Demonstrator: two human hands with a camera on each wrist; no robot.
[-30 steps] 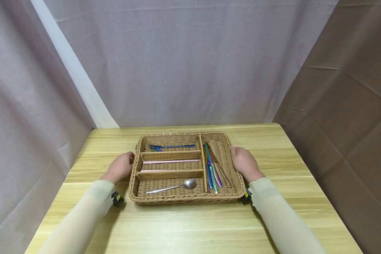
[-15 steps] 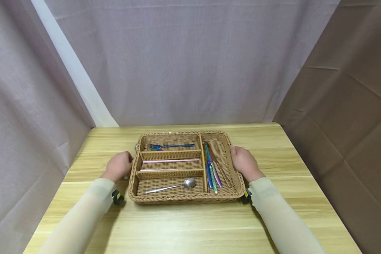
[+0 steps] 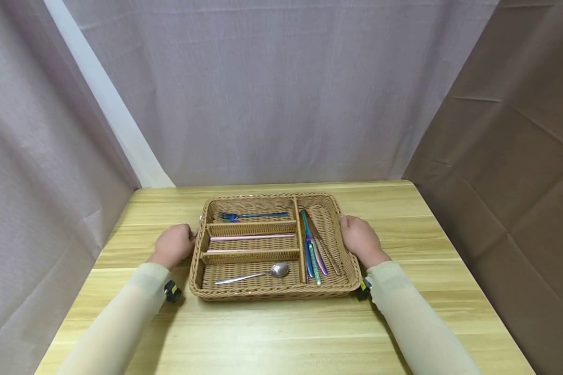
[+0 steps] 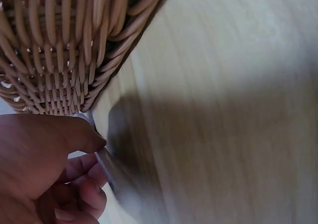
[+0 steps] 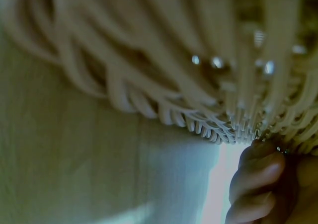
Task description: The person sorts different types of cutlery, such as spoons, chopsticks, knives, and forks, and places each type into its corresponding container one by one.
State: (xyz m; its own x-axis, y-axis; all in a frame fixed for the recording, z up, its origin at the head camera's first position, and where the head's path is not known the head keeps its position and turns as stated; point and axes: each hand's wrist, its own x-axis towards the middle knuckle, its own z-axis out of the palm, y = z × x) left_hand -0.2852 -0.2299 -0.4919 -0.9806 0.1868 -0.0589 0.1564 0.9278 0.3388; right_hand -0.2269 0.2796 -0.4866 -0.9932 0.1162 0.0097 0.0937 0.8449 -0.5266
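Note:
A woven cutlery basket (image 3: pixel 272 296) with several compartments sits on the table. At its left side my left hand (image 3: pixel 172 245) pinches a thin silver utensil (image 4: pixel 110 170) between thumb and fingers. One end of this utensil runs behind the basket's side, so its kind is unclear. My right hand (image 3: pixel 360 240) grips the basket's right side, the thumb up by the rim; in the right wrist view curled fingers (image 5: pixel 258 182) touch the weave. Inside lie a blue fork (image 3: pixel 258 215), pink sticks (image 3: pixel 253 237), a silver spoon (image 3: pixel 279 269) and several colourful knives (image 3: pixel 315 255).
The light wooden table (image 3: pixel 281 333) reaches to a grey curtain (image 3: pixel 281 104) at the back. A brown cloth (image 3: pixel 506 182) hangs along the right edge, and more grey fabric (image 3: pixel 37 182) along the left.
My left hand has shifted very slightly with the silver utensil, whose tip shows differently past the basket's left rim. The right hand and the basket have hardly moved.

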